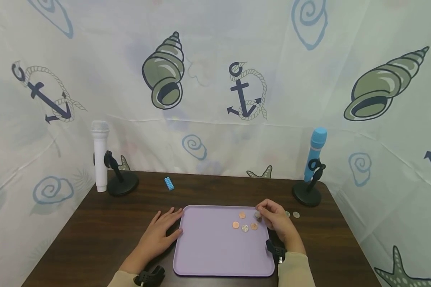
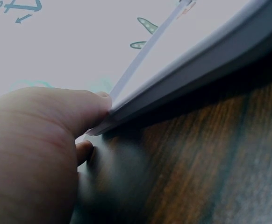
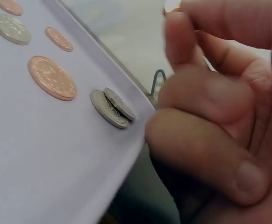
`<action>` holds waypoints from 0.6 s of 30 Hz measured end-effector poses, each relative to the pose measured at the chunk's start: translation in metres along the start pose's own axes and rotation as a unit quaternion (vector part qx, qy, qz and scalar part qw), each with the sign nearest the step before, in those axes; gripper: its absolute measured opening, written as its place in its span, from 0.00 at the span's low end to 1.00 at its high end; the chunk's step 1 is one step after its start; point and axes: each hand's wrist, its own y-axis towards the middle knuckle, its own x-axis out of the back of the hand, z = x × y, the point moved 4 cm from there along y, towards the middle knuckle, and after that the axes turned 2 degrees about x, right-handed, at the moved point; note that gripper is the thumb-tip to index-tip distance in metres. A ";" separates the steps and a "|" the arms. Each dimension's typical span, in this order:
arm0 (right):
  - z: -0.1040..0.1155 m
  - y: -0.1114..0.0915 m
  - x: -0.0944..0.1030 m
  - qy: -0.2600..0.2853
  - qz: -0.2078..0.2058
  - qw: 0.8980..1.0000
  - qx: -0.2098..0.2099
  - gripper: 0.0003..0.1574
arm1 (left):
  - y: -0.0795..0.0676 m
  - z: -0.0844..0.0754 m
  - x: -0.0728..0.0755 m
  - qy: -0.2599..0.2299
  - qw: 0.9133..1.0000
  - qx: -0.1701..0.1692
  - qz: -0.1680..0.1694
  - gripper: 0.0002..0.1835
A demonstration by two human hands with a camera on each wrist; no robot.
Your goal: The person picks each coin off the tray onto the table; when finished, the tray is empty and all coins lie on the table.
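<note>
A lilac tray [image 1: 215, 255] lies on the dark wooden table, with copper and silver coins toward its far right part. My left hand [image 1: 161, 234] rests at the tray's left side with fingers spread; in the left wrist view its thumb [image 2: 87, 105] touches the rim. Over the tray's right rim, my right hand [image 1: 278, 221] pinches a shiny coin [image 3: 172, 5] between thumb and forefinger, the other fingers curled in. Just inside the rim below it, a small silver coin [image 3: 121, 105] leans on a larger silver coin [image 3: 105, 112]. Beside them lies a copper coin [image 3: 52, 78].
Right of the tray, a loose silver coin [image 1: 296, 215] lies on the table [image 1: 330, 243]. A blue toy brick [image 1: 169, 183] sits near the back edge. A white microphone [image 1: 100, 155] and a blue microphone [image 1: 315, 151] stand in black stands at the back corners.
</note>
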 end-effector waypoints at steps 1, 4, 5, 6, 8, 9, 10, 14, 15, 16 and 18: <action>0.000 -0.001 0.002 0.009 -0.009 1.000 0.006 0.20 | 0.000 0.000 0.000 -0.001 1.000 -0.001 0.001 0.35; 0.001 -0.002 0.007 0.040 -0.037 0.998 0.034 0.18 | -0.001 -0.001 0.000 0.001 1.000 -0.002 0.001 0.35; 0.002 -0.003 0.009 0.051 -0.047 0.997 0.046 0.18 | -0.001 -0.001 0.001 0.001 1.000 -0.002 0.002 0.35; 0.003 -0.003 0.011 0.063 -0.056 0.995 0.059 0.19 | 0.000 -0.001 0.001 0.002 1.000 -0.001 0.002 0.35; 0.005 -0.004 0.017 0.088 -0.071 0.990 0.087 0.20 | 0.000 -0.001 0.001 0.005 1.000 0.000 0.002 0.35; 0.005 -0.004 0.020 0.103 -0.077 0.987 0.099 0.19 | 0.000 -0.001 0.002 0.004 1.000 0.000 0.002 0.35; 0.006 -0.005 0.023 0.115 -0.084 0.983 0.116 0.19 | 0.000 0.000 0.001 0.004 1.000 0.001 0.002 0.35; 0.009 -0.009 0.034 0.146 -0.116 0.968 0.167 0.19 | 0.000 0.000 0.001 0.003 1.000 0.001 0.000 0.35; 0.009 -0.010 0.037 0.147 -0.130 0.965 0.174 0.19 | 0.000 0.000 0.001 0.003 1.000 0.001 0.000 0.35; 0.010 -0.012 0.040 0.145 -0.145 0.962 0.180 0.19 | -0.001 0.000 0.001 0.003 1.000 0.002 0.000 0.35; 0.010 -0.014 0.046 0.138 -0.180 0.957 0.181 0.19 | -0.001 0.000 0.001 0.005 1.000 0.000 -0.002 0.35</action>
